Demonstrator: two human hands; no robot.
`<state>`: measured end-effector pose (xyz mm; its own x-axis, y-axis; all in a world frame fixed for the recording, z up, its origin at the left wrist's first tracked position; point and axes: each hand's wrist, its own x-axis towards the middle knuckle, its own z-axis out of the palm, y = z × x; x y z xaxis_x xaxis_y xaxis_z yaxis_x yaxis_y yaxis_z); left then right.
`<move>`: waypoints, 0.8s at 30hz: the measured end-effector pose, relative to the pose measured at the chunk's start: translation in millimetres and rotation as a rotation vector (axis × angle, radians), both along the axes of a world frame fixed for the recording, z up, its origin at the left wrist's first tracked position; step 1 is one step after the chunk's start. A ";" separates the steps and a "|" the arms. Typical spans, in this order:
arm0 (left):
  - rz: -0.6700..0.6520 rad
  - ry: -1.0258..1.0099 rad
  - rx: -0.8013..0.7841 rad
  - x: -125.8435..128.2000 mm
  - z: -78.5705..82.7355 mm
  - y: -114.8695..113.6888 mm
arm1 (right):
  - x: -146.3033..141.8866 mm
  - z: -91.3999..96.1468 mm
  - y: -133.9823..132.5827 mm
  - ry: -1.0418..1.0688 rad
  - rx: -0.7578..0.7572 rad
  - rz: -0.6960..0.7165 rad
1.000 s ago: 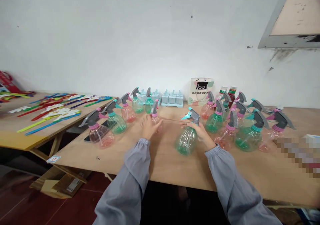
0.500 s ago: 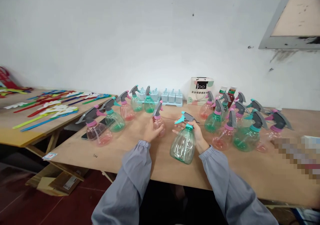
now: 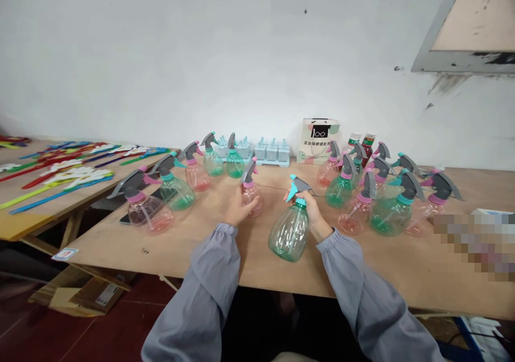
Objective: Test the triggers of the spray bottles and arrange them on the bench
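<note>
My left hand [image 3: 240,206] is wrapped round the body of a small pink spray bottle [image 3: 252,193] that stands upright on the table, its grey head and pink trigger on top. In my right hand [image 3: 311,212] is a clear green spray bottle [image 3: 288,233], gripped at the neck below its grey and turquoise head. It tilts slightly, with its base nearest me, and the fingers curl up by the turquoise trigger. Several pink and green spray bottles stand to the right, among them a green one [image 3: 392,217]. More stand to the left, including a pink one [image 3: 148,214].
Light-blue ice-pop moulds [image 3: 271,154] and a printed paper bag [image 3: 317,141] stand against the wall. Two red-filled bottles [image 3: 367,148] are beside the bag. A dark flat object [image 3: 125,219] lies behind the leftmost bottle. Colourful strips [image 3: 60,182] cover the left table.
The fingers of my right hand have closed in from stretched out to curled at the turquoise trigger. My left hand stays on the pink bottle. The whole view has shifted slightly.
</note>
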<state>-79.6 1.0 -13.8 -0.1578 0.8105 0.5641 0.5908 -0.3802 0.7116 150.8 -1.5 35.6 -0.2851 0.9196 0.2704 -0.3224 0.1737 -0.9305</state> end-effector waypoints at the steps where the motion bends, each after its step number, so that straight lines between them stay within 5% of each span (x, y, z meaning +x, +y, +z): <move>1: 0.002 -0.001 -0.002 0.2 0.2 -0.1 | 0.8 0.4 0.1 0.000 -0.007 -0.008; 7: 0.007 -0.009 -0.019 1.4 1.5 -1.1 | -1.7 1.0 -3.8 0.079 -0.061 0.111; 12: 0.011 -0.006 -0.011 0.8 2.3 -1.7 | -0.8 1.2 -3.4 0.070 0.062 -0.073; 19: -0.005 -0.006 -0.017 1.1 3.3 -2.5 | -1.1 2.3 -5.8 0.079 0.038 0.067; 24: 0.006 0.001 -0.011 1.2 2.5 -2.1 | 0.6 4.3 -4.9 0.067 0.093 -0.082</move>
